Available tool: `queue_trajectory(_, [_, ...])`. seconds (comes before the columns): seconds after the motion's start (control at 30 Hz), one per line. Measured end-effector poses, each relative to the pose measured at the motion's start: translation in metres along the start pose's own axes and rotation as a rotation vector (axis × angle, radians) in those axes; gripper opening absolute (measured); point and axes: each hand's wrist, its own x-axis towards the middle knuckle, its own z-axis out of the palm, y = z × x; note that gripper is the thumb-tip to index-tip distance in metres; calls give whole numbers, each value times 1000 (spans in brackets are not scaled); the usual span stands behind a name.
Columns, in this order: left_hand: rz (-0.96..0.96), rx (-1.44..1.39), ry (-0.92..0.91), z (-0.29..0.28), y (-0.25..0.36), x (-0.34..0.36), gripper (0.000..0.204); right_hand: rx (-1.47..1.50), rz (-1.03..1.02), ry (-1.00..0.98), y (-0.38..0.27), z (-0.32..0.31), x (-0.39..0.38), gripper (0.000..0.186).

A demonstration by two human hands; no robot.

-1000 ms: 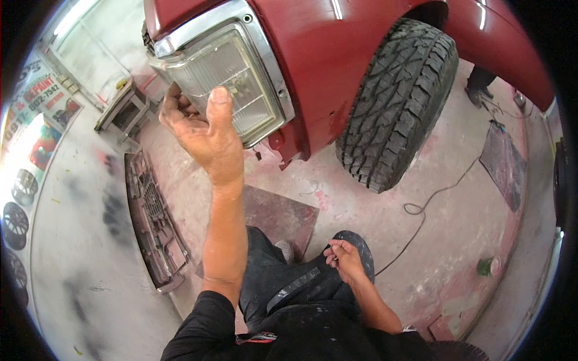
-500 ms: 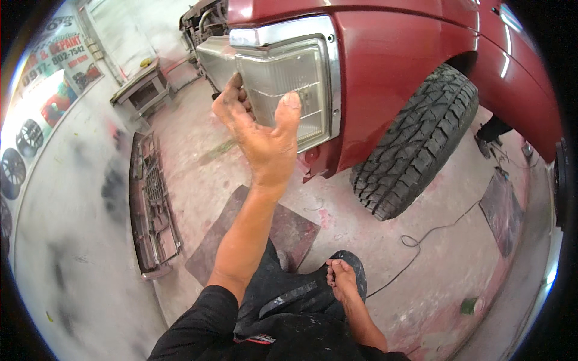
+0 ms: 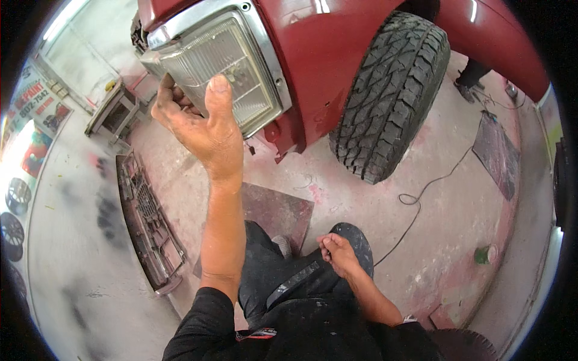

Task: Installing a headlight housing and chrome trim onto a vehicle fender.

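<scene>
A clear ribbed vehicle lamp in a chrome surround sits at the front corner of the red vehicle. My left hand reaches up to it, with the thumb over the side lens and the fingers curled round the lamp's front corner. Part of the lamp is hidden behind that hand. Close to my right knee, my right hand is closed, palm turned inward. Whatever lies between its fingers is too small to make out.
A large black tyre stands to the right of the lamp. On the floor lie a detached grille, a dark flat board, a thin cable and a green can. Another person's foot shows beyond the tyre.
The view has shifted, so the vehicle and lamp appear higher and further left. My left hand stays at the lamp; my right hand remains closed near my knee.
</scene>
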Motion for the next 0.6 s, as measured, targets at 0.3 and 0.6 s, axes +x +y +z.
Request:
queue_trajectory(0.3, [23, 77, 9, 1, -2, -1, 71, 23, 19, 110, 0, -2, -3, 21])
queue_trajectory(0.6, [63, 47, 31, 2, -7, 0, 71, 50, -77, 61, 1, -9, 0, 23])
